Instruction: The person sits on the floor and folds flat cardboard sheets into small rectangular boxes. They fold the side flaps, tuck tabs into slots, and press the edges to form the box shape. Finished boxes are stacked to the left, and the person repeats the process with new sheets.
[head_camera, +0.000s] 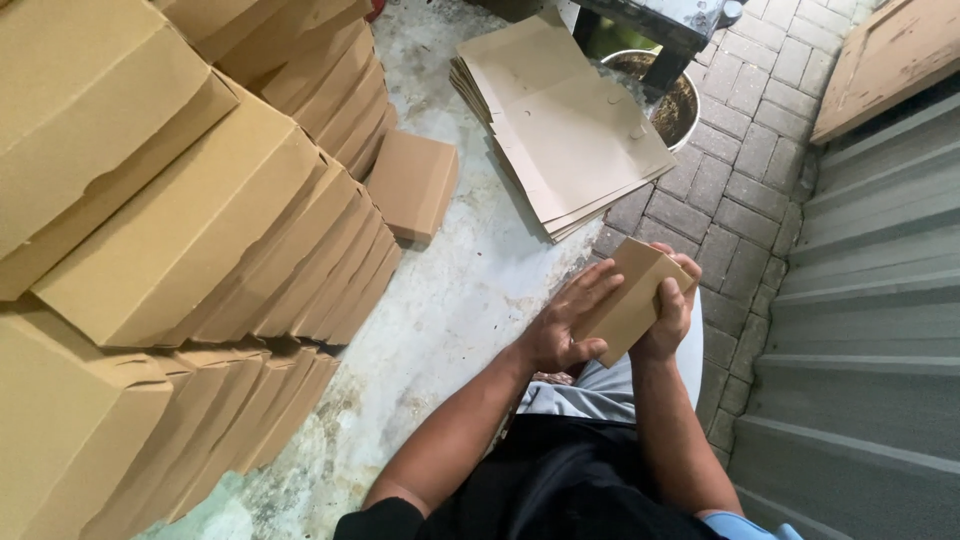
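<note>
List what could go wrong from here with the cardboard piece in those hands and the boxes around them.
1. The tall rows of folded boxes at the left lean and may topple if bumped.
2. The cardboard piece is squeezed between the left hand and right hand; too much pressure might crease it wrongly.
3. The flat cardboard stack lies on a stained floor beside a bowl of dark material, so it could get dirty.

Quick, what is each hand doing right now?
Left hand: closed on the small cardboard box, fingers spread over its side.
Right hand: closed on the same box, gripping its far side.
</note>
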